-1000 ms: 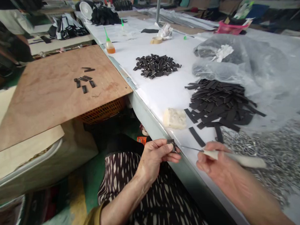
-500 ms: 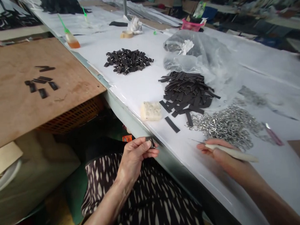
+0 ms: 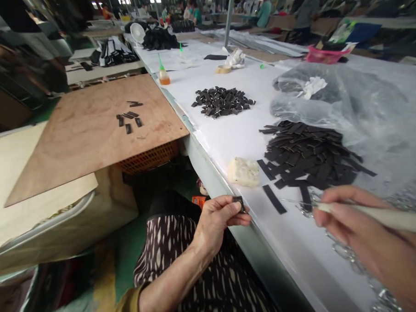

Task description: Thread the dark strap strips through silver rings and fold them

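My left hand is over the table's front edge, thumb and fingers pinched on a small folded dark strip. An awl with a pale handle lies in the closed grip of my right hand. Its thin metal tip points left, close to a loose dark strip on the white table. Beside that strip sits a cream-coloured block. Behind my right hand spreads a heap of flat dark strips. Metal rings lie around and partly under that hand.
A pile of folded dark pieces with rings lies farther back. Beyond it stand a bottle of orange liquid, a tape roll and a pink basket. Clear plastic covers the right side. A wooden board adjoins on the left.
The view has swung left and up, so things appear farther right and lower. My right hand with the awl has come nearer the loose strip. My left hand keeps its pinch.
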The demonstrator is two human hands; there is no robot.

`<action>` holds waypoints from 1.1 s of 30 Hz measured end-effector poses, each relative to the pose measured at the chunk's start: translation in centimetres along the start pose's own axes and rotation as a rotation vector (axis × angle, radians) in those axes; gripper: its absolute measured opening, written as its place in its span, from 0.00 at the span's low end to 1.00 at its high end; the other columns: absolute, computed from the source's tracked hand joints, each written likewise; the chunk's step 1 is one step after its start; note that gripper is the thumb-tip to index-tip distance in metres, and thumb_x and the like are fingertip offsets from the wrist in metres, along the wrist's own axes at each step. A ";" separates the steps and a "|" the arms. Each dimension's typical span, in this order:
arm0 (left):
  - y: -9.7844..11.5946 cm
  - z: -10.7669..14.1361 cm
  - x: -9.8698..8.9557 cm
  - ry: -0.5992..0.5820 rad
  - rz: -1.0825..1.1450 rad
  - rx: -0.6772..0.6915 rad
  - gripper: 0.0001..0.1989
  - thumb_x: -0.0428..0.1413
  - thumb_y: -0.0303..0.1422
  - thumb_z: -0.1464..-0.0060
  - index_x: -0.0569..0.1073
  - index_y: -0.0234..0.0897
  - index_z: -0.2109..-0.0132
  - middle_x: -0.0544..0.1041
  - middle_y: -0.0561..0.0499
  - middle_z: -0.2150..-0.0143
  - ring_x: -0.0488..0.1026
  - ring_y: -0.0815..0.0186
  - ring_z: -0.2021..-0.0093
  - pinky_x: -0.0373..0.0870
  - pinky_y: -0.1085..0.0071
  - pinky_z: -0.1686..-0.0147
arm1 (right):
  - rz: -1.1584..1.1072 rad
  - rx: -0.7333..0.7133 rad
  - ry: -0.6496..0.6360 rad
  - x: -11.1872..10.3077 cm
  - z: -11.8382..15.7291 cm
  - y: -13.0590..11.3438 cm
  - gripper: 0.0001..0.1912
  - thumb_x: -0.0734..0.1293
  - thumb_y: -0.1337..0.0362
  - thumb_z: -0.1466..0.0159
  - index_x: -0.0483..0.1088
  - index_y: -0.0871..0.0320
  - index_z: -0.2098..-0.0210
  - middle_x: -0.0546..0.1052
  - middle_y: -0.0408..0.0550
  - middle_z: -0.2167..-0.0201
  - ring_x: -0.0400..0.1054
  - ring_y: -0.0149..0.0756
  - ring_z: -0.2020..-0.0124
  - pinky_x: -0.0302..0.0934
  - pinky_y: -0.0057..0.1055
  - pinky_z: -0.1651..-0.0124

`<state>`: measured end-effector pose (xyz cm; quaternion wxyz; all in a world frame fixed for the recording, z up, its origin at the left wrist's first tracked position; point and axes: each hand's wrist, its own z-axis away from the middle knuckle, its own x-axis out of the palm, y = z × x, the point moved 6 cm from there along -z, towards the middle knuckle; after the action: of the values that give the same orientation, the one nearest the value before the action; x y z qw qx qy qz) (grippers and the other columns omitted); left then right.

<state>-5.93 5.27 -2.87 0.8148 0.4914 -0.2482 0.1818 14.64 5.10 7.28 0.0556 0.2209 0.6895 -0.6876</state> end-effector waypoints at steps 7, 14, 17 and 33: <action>0.3 -1.2 -0.4 0.019 0.036 -0.006 0.09 0.60 0.33 0.55 0.71 0.29 0.71 0.75 0.47 0.78 0.74 0.66 0.75 0.71 0.71 0.68 | 0.297 -0.160 -0.150 6.5 -3.9 -3.2 0.11 0.64 0.53 0.43 0.66 0.54 0.74 0.68 0.39 0.83 0.57 0.29 0.83 0.52 0.27 0.81; 0.7 -2.1 -0.4 0.008 0.001 -0.009 0.09 0.58 0.32 0.55 0.71 0.28 0.73 0.73 0.48 0.80 0.71 0.69 0.80 0.69 0.73 0.73 | 0.334 -0.219 -0.159 9.5 -5.2 -2.7 0.13 0.62 0.57 0.40 0.62 0.55 0.78 0.65 0.39 0.83 0.57 0.29 0.79 0.52 0.28 0.75; 0.8 -2.3 -0.5 0.026 -0.006 -0.010 0.09 0.58 0.32 0.55 0.71 0.28 0.73 0.73 0.48 0.80 0.71 0.69 0.80 0.69 0.74 0.73 | 0.358 -0.214 -0.136 9.7 -5.2 -2.5 0.11 0.63 0.57 0.41 0.63 0.55 0.77 0.65 0.38 0.83 0.57 0.29 0.79 0.51 0.28 0.75; 0.3 -2.8 -0.8 -0.006 0.012 -0.003 0.09 0.56 0.32 0.52 0.71 0.27 0.70 0.74 0.47 0.79 0.71 0.69 0.79 0.70 0.71 0.71 | 0.358 -0.187 -0.159 10.7 -6.2 -1.2 0.11 0.64 0.59 0.43 0.63 0.56 0.79 0.64 0.39 0.84 0.56 0.29 0.80 0.50 0.28 0.76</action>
<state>-6.09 7.87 -4.29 0.8135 0.4894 -0.2538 0.1850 6.04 13.62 4.63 0.2512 0.2787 0.6935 -0.6151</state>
